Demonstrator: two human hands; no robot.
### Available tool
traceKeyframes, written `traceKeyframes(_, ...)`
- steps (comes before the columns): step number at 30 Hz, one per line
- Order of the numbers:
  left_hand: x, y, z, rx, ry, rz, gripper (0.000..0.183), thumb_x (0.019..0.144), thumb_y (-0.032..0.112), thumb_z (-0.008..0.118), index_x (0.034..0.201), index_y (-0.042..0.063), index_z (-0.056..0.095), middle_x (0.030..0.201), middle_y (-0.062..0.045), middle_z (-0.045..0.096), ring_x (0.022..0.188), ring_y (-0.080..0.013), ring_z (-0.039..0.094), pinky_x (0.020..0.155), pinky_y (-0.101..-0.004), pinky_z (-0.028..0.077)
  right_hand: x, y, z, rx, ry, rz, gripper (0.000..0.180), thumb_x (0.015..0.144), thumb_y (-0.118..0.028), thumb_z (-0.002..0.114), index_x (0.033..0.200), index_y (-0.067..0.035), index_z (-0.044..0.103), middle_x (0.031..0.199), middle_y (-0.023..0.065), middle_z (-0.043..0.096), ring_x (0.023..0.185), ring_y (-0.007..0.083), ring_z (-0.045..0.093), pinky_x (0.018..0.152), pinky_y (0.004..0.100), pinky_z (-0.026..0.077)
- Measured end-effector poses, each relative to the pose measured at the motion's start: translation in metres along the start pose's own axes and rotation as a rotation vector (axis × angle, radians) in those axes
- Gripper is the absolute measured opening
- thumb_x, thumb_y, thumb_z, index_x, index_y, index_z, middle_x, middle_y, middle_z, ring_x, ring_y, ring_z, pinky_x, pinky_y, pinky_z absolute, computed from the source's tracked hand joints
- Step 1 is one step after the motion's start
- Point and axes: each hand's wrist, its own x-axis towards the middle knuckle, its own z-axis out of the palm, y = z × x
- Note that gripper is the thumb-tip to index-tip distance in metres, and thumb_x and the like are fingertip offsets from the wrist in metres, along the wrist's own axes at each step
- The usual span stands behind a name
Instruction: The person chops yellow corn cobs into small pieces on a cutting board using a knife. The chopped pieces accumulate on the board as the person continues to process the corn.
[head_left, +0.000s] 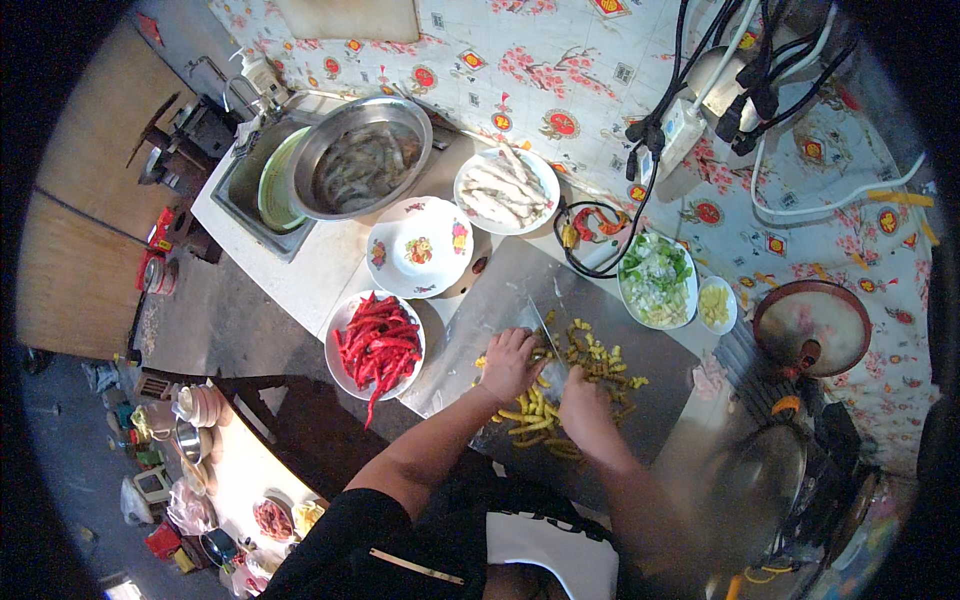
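Observation:
My left hand (511, 361) presses down on a small bunch of yellow-green peppers, fingers curled beside the blade. In my right hand (585, 405) is the handle of a kitchen knife (549, 330), its blade upright against the bunch. Cut pepper pieces (600, 364) lie scattered to the right of the blade. Whole yellow-green peppers (534, 421) rest between my forearms, nearer my body. All of this is on a grey metal cutting board (491, 296). My fingers hide part of the peppers being held.
Left of the board stand a bowl of red chilies (379, 341), a floral bowl (416, 251) and a steel basin (300, 176) by the sink (292, 244). Beyond are a plate of pale strips (506, 191), chopped scallions (652, 277) and cables (652, 142). A wok (757, 480) sits right.

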Motion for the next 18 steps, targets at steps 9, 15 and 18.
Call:
traceKeyframes(9, 0.007, -0.002, 0.017, -0.163, 0.071, 0.033, 0.029, 0.066, 0.013, 0.067, 0.091, 0.002, 0.055, 0.096, -0.013, 0.054, 0.087, -0.0320, 0.052, 0.073, -0.0404, 0.042, 0.008, -0.008, -0.002, 0.112, -0.045, 0.034, 0.027, 0.078, -0.006, 0.047, 0.102, 0.004, 0.040, 0.078, 0.0284, 0.059, 0.077, 0.0438, 0.059, 0.070, 0.0538, 0.044)
traceKeyframes(15, 0.012, -0.006, 0.021, -0.127, 0.046, 0.018, 0.026, 0.065, 0.009, 0.066, 0.087, 0.002, 0.055, 0.093, -0.014, 0.054, 0.083, -0.0329, 0.051, 0.072, -0.0420, 0.042, 0.030, -0.011, 0.004, 0.074, -0.032, 0.008, 0.041, 0.080, -0.005, 0.043, 0.116, 0.010, 0.035, 0.084, 0.0318, 0.058, 0.078, 0.0445, 0.059, 0.068, 0.0513, 0.047)
traceKeyframes(18, 0.010, -0.001, 0.013, -0.105, 0.047, 0.067, 0.023, 0.065, 0.008, 0.064, 0.084, 0.002, 0.054, 0.091, -0.014, 0.053, 0.084, -0.0333, 0.051, 0.072, -0.0415, 0.043, 0.021, -0.006, 0.008, 0.079, -0.068, 0.027, 0.043, 0.081, -0.006, 0.044, 0.119, 0.010, 0.033, 0.085, 0.0309, 0.058, 0.079, 0.0434, 0.059, 0.070, 0.0505, 0.047)
